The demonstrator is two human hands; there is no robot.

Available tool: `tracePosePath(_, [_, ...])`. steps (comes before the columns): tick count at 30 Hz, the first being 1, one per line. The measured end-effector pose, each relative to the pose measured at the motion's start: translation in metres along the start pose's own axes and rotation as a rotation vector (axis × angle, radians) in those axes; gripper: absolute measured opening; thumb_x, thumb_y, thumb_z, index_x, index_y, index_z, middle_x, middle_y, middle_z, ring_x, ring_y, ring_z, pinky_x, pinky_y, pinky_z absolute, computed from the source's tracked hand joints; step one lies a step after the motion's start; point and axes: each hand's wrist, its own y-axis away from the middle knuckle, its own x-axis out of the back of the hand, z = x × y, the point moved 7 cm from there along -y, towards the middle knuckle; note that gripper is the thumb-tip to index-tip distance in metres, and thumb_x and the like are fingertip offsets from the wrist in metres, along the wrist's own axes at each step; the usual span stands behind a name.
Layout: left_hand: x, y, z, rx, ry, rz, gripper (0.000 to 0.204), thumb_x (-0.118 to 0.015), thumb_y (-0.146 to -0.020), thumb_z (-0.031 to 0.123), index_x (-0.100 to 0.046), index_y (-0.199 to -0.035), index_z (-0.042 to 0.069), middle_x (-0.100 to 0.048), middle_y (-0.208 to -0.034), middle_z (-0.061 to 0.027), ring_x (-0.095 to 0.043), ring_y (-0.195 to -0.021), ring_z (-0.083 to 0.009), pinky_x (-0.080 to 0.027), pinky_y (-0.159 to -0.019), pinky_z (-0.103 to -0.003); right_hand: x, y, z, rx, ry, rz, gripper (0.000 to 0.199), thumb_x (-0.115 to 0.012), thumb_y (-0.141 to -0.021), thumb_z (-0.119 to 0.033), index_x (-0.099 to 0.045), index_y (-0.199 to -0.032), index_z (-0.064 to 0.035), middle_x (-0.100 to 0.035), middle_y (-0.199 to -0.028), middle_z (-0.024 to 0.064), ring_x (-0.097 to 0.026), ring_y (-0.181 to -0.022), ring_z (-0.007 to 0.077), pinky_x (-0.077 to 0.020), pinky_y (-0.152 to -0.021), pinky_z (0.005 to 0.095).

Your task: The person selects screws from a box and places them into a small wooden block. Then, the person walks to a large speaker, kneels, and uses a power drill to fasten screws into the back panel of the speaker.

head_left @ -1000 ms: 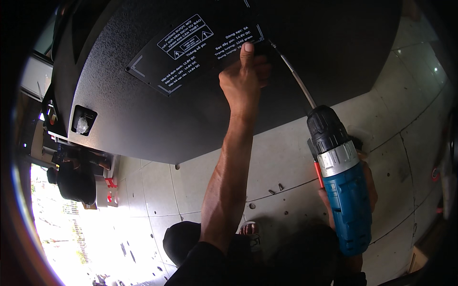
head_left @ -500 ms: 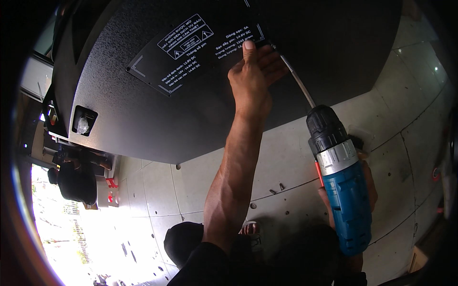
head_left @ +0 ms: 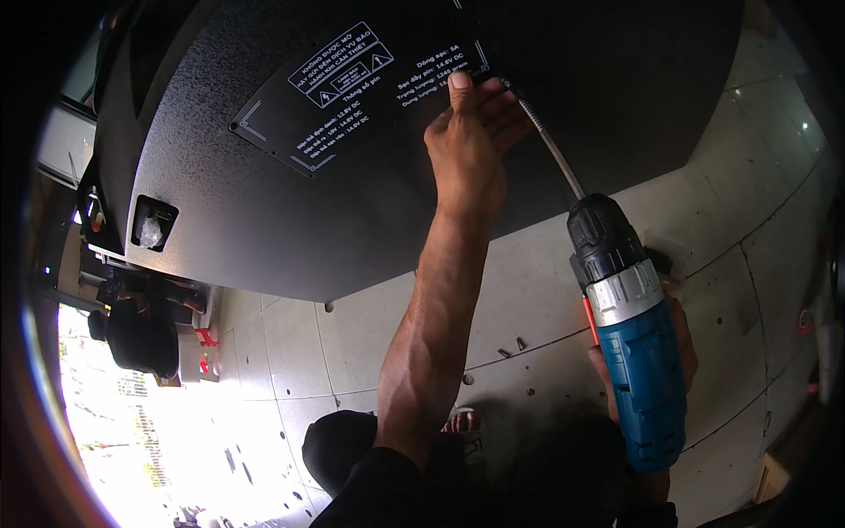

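Observation:
My right hand [head_left: 684,348] is wrapped round a cordless drill [head_left: 641,370] with a blue body, silver collar and black chuck; the drill hides most of its fingers. From the chuck a long, thin driver bit [head_left: 561,158] slants up to the far right corner of a black label plate [head_left: 339,119] with white print. That plate lies on a large black speckled cabinet [head_left: 290,229]. Beside the bit's tip is my left hand [head_left: 466,145], its thumb raised and its fingers stretched out near the plate's corner. Whether a screw sits at the tip is too dark to tell.
A square recess [head_left: 155,223] with clear plastic in it opens in the cabinet's left part. Two small dark screws [head_left: 512,348] lie on the tiled floor [head_left: 370,343] below. Another person [head_left: 145,334] in dark clothes is at the far left.
Very little differs: my left hand and the drill have shifted slightly to the right in the picture. The bit's tip stays by the same plate corner.

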Motion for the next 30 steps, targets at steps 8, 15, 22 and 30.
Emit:
tracePosePath(8, [0.001, -0.001, 0.0, 0.002, -0.005, 0.002, 0.046, -0.04, -0.098, 0.04, -0.055, -0.103, -0.004, -0.062, -0.094, -0.018, -0.065, -0.089, -0.0276, -0.055, -0.083, -0.044, -0.002, 0.009, 0.005, -0.14, -0.036, -0.054, 0.047, -0.065, -0.086, -0.027, -0.048, -0.12, 0.0002, -0.061, -0.092, 0.012, -0.064, -0.074, 0.0186, -0.0541, -0.067, 0.0304])
tracePosePath(15, [0.0, -0.002, -0.003, 0.0, -0.011, -0.001, 0.046, -0.04, -0.098, 0.04, -0.055, -0.104, -0.004, -0.062, -0.094, -0.0188, -0.065, -0.089, -0.0286, -0.054, -0.083, -0.044, -0.001, 0.008, 0.003, -0.091, -0.023, -0.13, 0.048, -0.068, -0.083, -0.027, -0.05, -0.119, -0.0017, -0.059, -0.111, 0.0166, -0.064, -0.094, 0.0275, -0.0535, -0.083, 0.0404])
tracePosePath(22, [0.0, -0.002, -0.003, -0.001, 0.019, 0.0, 0.048, -0.04, -0.098, 0.042, -0.054, -0.105, -0.003, -0.063, -0.094, -0.0191, -0.065, -0.089, -0.029, -0.054, -0.084, -0.044, -0.001, 0.0, -0.006, -0.051, -0.002, -0.092, 0.039, -0.066, -0.085, -0.026, -0.052, -0.111, -0.0009, -0.061, -0.108, 0.0164, -0.064, -0.094, 0.0282, -0.0533, -0.083, 0.04])
tracePosePath(30, [-0.001, 0.001, 0.001, -0.066, -0.066, 0.052, 0.053, -0.043, -0.096, 0.046, -0.056, -0.098, -0.006, -0.063, -0.085, -0.0189, -0.066, -0.077, -0.0264, -0.058, -0.07, -0.038, -0.007, 0.003, -0.002, -0.046, -0.165, 0.048, 0.046, -0.065, -0.085, -0.025, -0.049, -0.117, 0.004, -0.062, -0.089, 0.0168, -0.064, -0.071, 0.0229, -0.0534, -0.062, 0.0309])
